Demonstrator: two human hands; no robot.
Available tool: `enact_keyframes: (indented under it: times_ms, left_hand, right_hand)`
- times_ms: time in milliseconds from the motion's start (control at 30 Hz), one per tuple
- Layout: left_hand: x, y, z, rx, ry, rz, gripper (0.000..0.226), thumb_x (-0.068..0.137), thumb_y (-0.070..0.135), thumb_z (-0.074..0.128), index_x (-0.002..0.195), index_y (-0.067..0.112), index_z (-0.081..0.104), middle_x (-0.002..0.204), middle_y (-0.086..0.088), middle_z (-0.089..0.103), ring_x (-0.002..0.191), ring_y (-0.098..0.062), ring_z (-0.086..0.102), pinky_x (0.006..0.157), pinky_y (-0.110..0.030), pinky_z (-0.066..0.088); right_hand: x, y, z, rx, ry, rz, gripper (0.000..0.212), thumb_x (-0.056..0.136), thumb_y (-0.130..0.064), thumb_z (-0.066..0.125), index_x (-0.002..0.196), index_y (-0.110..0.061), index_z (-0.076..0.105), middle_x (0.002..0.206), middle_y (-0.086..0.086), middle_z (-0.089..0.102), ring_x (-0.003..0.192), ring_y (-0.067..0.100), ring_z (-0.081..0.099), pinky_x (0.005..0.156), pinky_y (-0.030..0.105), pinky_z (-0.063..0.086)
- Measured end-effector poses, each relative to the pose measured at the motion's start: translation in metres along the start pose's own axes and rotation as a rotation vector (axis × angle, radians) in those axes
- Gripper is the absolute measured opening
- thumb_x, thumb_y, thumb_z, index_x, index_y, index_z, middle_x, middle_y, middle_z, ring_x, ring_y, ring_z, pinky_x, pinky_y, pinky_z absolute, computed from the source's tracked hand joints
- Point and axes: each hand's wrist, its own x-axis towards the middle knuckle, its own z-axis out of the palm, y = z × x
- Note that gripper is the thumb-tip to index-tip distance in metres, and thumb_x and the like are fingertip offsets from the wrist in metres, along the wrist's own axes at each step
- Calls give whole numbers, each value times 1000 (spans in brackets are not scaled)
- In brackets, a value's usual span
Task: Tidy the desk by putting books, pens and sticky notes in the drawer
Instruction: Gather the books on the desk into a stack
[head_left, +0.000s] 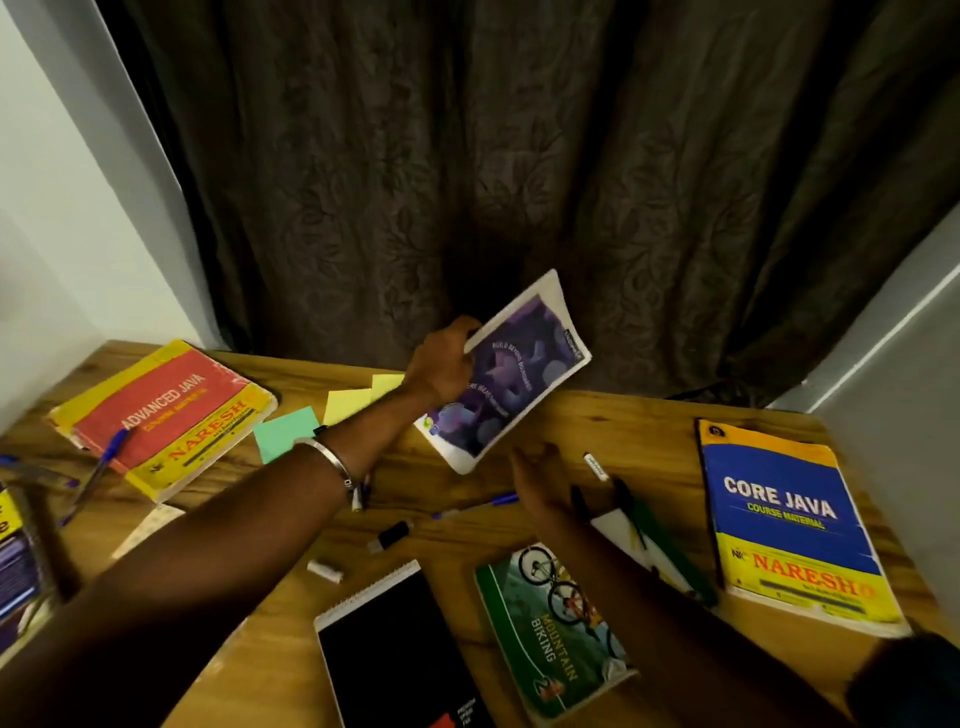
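Observation:
My left hand (441, 361) grips a purple-covered book (511, 374) by its left edge and holds it tilted above the back of the wooden desk (597, 421). My right hand (535, 480) hovers open over the desk just below that book, fingers spread. A red Advanced Java book (166, 415) lies at the back left with a blue pen (101, 467) across it. A blue Core Java book (789, 525) lies at the right. A green Mountain Biking notebook (550, 629) and a black spiral notepad (395, 654) lie in front. Green (283, 431) and yellow (348, 402) sticky notes sit near my left wrist.
A dark curtain (519, 156) hangs right behind the desk, with white walls on both sides. Loose pens (478, 506), a black marker (392, 535) and a white cap (324, 570) are scattered mid-desk. More books (15, 561) stand at the far left edge. No drawer is in view.

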Motion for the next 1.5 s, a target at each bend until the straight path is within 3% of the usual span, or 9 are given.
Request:
enact_keyframes:
  times_ms: [67,200,333,467,567,633,867,1233,1500]
  left_hand:
    - [-1,18,2,-360,-112,-151,53,69,3,63,120,13,56,111,-15,64,100,-31,62,84,-36,50]
    - [-12,34,35,-867,-200,-408,58,51,-3,61,108,9,56,108,-24,62,97,-39,61,90,-60,49]
    - [-35,59,83,-990,-321,-529,31,83,-16,46,95,10,60,92,-16,65,84,-32,63,80,-46,51]
    - [-50,82,147,-991,-406,-525,44,83,-7,52,125,2,53,119,-24,62,111,-42,59,91,-51,50]
    - [-58,112,189,-1037,-494,-451,41,79,-4,57,119,2,56,103,-17,69,86,-26,70,67,-36,58]
    - [-62,135,213,-1003,-518,-436,39,68,3,58,107,5,59,85,-9,69,66,-17,67,54,-25,53]
    - [-78,190,297,-860,-584,-385,32,92,-5,39,122,2,51,92,-9,61,74,-16,57,55,-20,49]
    - [-97,182,353,-522,-703,-244,67,75,13,52,140,15,39,122,-18,59,104,-30,60,87,-45,54]
    - [-104,183,344,-287,-682,-65,54,86,-3,47,137,11,39,129,-16,53,117,-33,53,95,-47,50]
  right_hand:
    - [0,-2,-21,-12,44,4,107,77,-87,12,146,-7,34,148,15,40,136,32,38,115,39,22]
    - [4,14,-55,315,225,4,49,95,-41,53,133,-10,53,136,14,55,126,35,49,110,46,35]
    - [6,38,-100,400,329,7,22,95,-10,52,114,-5,61,114,15,65,106,32,60,91,36,47]
    - [17,78,-154,215,448,60,21,95,-13,50,110,-6,62,111,17,66,98,31,61,81,30,44]
    - [24,111,-196,146,510,149,26,97,-14,47,113,0,60,117,25,63,108,41,58,89,40,45]
    - [24,128,-226,87,551,174,29,99,-14,43,115,4,58,121,28,60,111,42,56,91,41,43]
    - [28,188,-308,73,579,218,29,100,-14,42,119,2,58,118,24,62,110,40,59,88,39,45]
    - [45,242,-331,-16,463,274,34,85,-3,58,118,5,62,118,23,64,105,39,61,86,39,48]
    - [47,244,-323,-120,392,310,41,90,-33,61,120,-5,60,122,19,60,107,34,59,87,36,49]
